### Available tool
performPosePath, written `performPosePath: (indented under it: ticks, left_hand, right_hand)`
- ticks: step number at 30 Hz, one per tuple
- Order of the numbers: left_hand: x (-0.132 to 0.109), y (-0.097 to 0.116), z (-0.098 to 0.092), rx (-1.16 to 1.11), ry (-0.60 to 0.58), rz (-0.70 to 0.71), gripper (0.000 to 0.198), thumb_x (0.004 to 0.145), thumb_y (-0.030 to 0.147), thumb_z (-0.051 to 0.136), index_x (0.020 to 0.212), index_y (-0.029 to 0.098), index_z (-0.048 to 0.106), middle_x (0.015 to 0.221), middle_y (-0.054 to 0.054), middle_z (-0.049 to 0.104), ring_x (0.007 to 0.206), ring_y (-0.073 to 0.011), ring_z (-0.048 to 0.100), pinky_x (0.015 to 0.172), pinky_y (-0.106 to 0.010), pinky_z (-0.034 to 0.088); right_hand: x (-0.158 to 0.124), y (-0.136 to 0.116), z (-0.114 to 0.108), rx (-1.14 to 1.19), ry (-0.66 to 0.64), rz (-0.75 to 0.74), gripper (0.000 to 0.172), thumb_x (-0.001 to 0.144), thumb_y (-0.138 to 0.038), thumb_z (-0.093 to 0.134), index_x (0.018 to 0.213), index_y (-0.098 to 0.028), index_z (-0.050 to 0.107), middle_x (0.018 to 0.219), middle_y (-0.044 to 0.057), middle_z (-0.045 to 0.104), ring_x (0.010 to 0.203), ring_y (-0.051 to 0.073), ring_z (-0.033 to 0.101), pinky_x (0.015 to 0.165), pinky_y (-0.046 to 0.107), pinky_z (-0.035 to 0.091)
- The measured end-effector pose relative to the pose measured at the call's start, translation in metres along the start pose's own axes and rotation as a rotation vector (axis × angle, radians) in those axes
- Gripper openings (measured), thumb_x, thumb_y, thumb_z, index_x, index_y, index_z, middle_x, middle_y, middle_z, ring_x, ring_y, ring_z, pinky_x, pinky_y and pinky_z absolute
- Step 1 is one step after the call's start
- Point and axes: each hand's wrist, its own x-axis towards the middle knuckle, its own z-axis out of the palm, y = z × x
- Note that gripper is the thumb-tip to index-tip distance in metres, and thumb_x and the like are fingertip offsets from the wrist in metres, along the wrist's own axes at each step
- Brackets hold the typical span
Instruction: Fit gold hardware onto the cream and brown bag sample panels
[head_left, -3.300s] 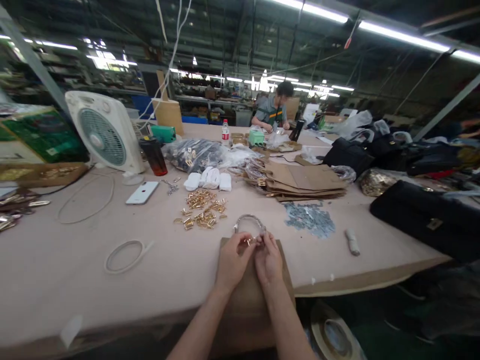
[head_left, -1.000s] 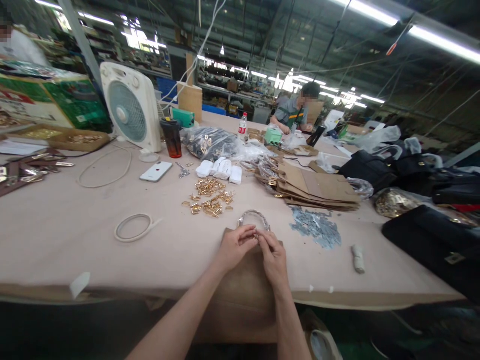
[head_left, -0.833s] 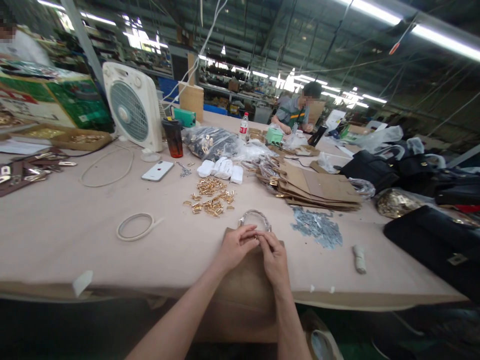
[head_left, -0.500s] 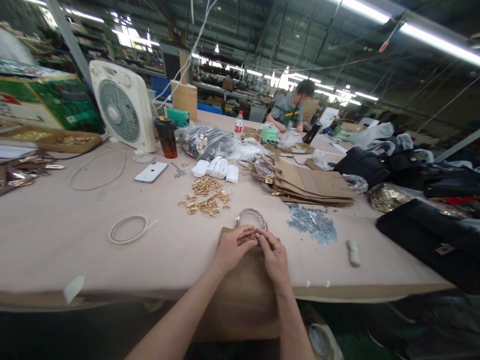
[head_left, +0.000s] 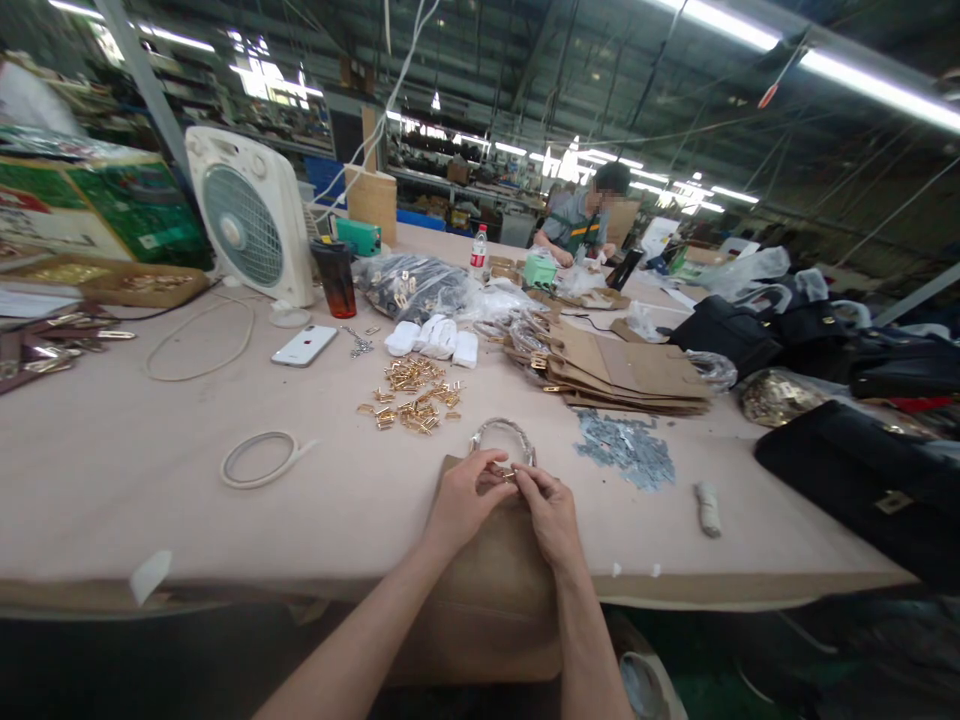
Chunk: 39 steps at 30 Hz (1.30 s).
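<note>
A: Where is the gold fitting [head_left: 505,472]?
B: At 6 o'clock on the table [head_left: 150,470], upon the brown bag [head_left: 487,570]. The left hand [head_left: 459,500] and right hand [head_left: 553,512] pinch it together.

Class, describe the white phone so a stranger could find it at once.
Find the big white fan at the table's far left. A dark cup stands beside it, and the phone lies just in front of the cup. It is the only flat white slab, unlike the soft white bundles to its right.
</note>
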Motion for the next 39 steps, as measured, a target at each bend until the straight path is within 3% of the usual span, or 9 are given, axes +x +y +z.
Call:
performPosePath:
  ticks: [9, 17, 24, 27, 31, 36, 39]
  left_hand:
    - [-0.003, 0.003, -0.002, 0.081, -0.029, 0.041, 0.030, 0.084, 0.024, 0.079, 0.113, 0.025, 0.072, 0.112, -0.004, 0.075, 0.091, -0.0177, 0.073, 0.091, -0.033, 0.062]
    - [-0.002, 0.008, -0.004, 0.141, -0.024, 0.099, 0.025, 0.086, 0.027, 0.079, 0.110, 0.025, 0.073, 0.104, -0.002, 0.075, 0.090, -0.0173, 0.071, 0.086, -0.030, 0.060]
    - [-0.001, 0.012, -0.003, 0.149, 0.020, 0.098, 0.057, 0.079, 0.030, 0.086, 0.132, 0.026, 0.065, 0.116, -0.005, 0.073, 0.098, -0.0198, 0.070, 0.092, -0.035, 0.059]
    - [-0.001, 0.013, -0.002, 0.087, -0.052, 0.094, 0.052, 0.085, 0.028, 0.080, 0.134, 0.025, 0.064, 0.119, -0.006, 0.074, 0.101, -0.0198, 0.071, 0.093, -0.034, 0.060]
    - [0.000, 0.012, -0.002, 0.056, -0.160, 0.139, 0.038, 0.096, 0.022, 0.065, 0.134, 0.025, 0.066, 0.128, -0.007, 0.072, 0.106, -0.0186, 0.071, 0.097, -0.033, 0.059]
    - [0.001, 0.007, -0.003, 0.071, -0.154, 0.159, 0.027, 0.098, 0.023, 0.062, 0.124, 0.025, 0.072, 0.122, -0.004, 0.075, 0.110, -0.0185, 0.071, 0.102, -0.033, 0.056]
    - [0.001, 0.006, -0.003, 0.064, -0.136, 0.127, 0.024, 0.097, 0.025, 0.065, 0.119, 0.025, 0.073, 0.116, -0.003, 0.077, 0.103, -0.0175, 0.073, 0.096, -0.030, 0.058]
  right_hand:
    - [0.000, -0.015, -0.001, -0.035, -0.124, -0.042, 0.027, 0.090, -0.046, 0.073, 0.095, -0.021, 0.079, 0.087, 0.002, 0.075, 0.083, 0.021, 0.064, 0.079, 0.029, 0.048]
    - [0.001, -0.009, -0.002, 0.029, -0.121, -0.013, 0.029, 0.091, -0.048, 0.072, 0.086, -0.019, 0.075, 0.070, -0.002, 0.065, 0.065, 0.015, 0.053, 0.064, 0.026, 0.041]
    - [0.002, 0.004, 0.001, 0.172, -0.009, 0.067, 0.032, 0.082, -0.050, 0.081, 0.095, -0.021, 0.077, 0.077, 0.000, 0.069, 0.065, 0.013, 0.054, 0.061, 0.024, 0.042]
    - [0.004, 0.004, -0.002, 0.296, 0.001, 0.114, 0.033, 0.078, -0.049, 0.086, 0.091, -0.021, 0.077, 0.076, 0.000, 0.067, 0.061, 0.011, 0.051, 0.056, 0.023, 0.041]
    - [0.007, -0.002, -0.010, 0.472, -0.107, 0.271, 0.034, 0.073, -0.044, 0.091, 0.091, -0.019, 0.077, 0.076, 0.000, 0.064, 0.058, 0.008, 0.048, 0.051, 0.019, 0.041]
    - [0.009, -0.005, -0.014, 0.515, -0.169, 0.371, 0.036, 0.073, -0.037, 0.093, 0.098, -0.018, 0.077, 0.079, 0.000, 0.065, 0.059, 0.006, 0.051, 0.053, 0.016, 0.043]
    - [0.009, -0.002, -0.011, 0.476, -0.171, 0.353, 0.037, 0.077, -0.039, 0.090, 0.105, -0.020, 0.076, 0.080, 0.000, 0.067, 0.060, 0.007, 0.054, 0.055, 0.018, 0.044]
